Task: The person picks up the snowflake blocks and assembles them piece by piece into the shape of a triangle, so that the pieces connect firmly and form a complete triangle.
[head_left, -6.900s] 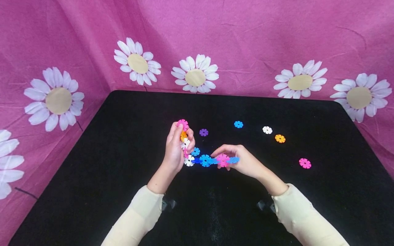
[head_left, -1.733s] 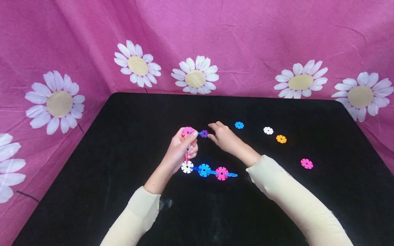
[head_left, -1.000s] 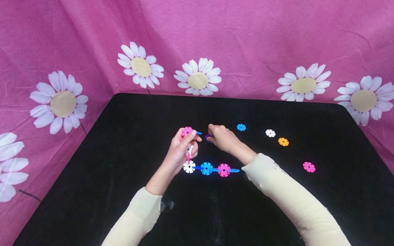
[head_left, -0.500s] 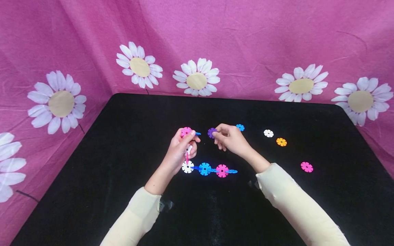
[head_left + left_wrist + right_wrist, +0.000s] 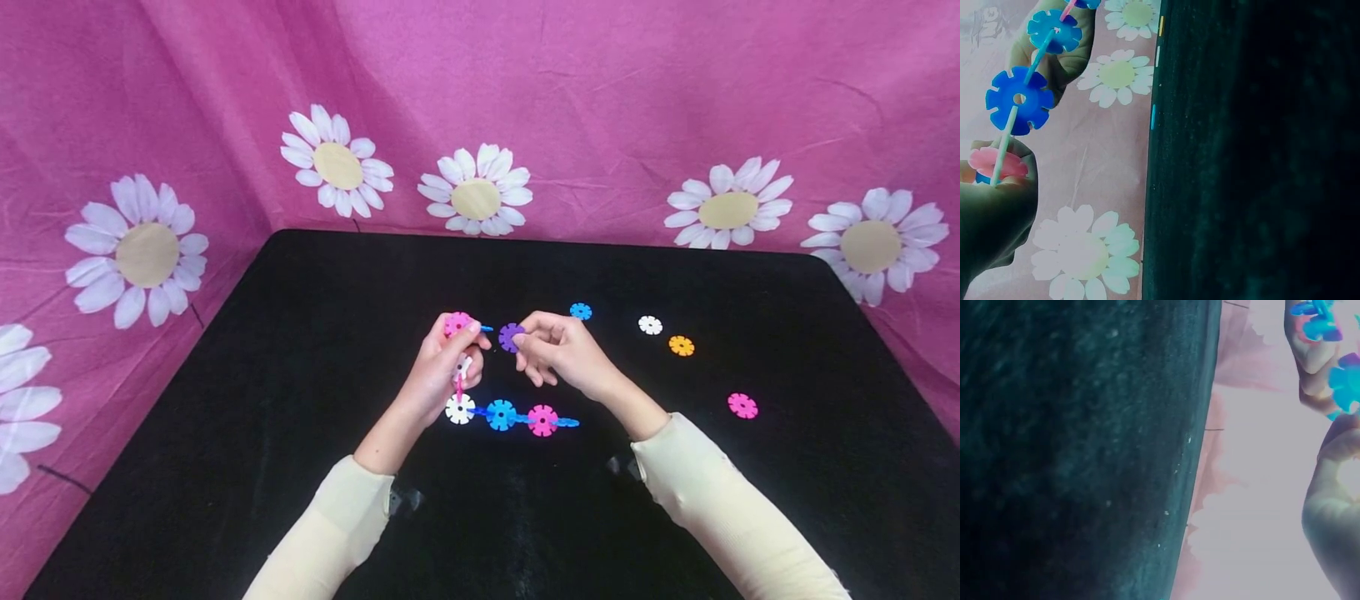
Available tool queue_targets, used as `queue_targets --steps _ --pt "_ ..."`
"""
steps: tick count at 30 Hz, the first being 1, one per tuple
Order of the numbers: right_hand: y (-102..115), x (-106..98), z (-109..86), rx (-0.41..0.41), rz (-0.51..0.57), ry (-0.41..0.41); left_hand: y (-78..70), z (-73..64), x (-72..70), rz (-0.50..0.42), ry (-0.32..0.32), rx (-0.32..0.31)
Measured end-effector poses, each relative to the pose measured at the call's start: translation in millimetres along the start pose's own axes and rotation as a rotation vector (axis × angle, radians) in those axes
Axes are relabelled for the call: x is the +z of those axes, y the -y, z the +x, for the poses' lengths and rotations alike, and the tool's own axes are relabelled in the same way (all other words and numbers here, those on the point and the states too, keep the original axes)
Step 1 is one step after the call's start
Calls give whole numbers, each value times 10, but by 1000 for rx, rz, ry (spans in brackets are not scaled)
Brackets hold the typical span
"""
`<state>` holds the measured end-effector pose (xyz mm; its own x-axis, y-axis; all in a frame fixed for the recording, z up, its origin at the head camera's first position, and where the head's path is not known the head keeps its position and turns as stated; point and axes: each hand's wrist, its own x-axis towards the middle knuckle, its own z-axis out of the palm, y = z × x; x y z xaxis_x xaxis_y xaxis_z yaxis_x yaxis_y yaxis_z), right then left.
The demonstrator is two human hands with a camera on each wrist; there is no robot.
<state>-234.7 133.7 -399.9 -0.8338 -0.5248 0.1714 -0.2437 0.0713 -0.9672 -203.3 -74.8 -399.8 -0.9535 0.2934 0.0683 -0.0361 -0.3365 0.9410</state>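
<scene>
My left hand [image 5: 435, 367] grips one end of a chain of notched plastic snowflake discs. By its thumb sits a pink disc [image 5: 457, 323], from which a blue disc [image 5: 487, 328] juts out edge-on to the right. Below the hand the chain continues through a white disc [image 5: 460, 409], a blue one [image 5: 501, 415] and a pink one [image 5: 542, 421]. Between thumb and fingers, my right hand [image 5: 566, 348] pinches a purple disc [image 5: 510, 337], apart from the blue disc by a small gap. Colours look shifted in the left wrist view, where the chain [image 5: 1019, 103] hangs past the hand.
Loose discs lie on the black table [image 5: 300, 517] to the right: blue [image 5: 581, 311], white [image 5: 650, 325], orange [image 5: 682, 346] and pink [image 5: 742, 406]. A pink cloth [image 5: 600, 100] with printed daisies stands behind the table and along its left.
My right hand has left the chain's right end, picked the purple disc off the table and turned it face-on. A blue disc now juts from the pink one at my left thumb.
</scene>
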Motion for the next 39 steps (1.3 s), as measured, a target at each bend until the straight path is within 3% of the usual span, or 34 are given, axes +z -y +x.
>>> queue_targets --steps 16,30,36,39 --pt "77 42 14 -21 3 5 59 1 63 27 20 1" --pt "280 81 38 -51 -182 -74 15 -2 143 14 37 11" --pt "294 73 48 -28 -203 -58 2 -4 162 4 1 -16" --pt "285 51 48 -9 -217 -43 9 -9 149 -1 12 -24"
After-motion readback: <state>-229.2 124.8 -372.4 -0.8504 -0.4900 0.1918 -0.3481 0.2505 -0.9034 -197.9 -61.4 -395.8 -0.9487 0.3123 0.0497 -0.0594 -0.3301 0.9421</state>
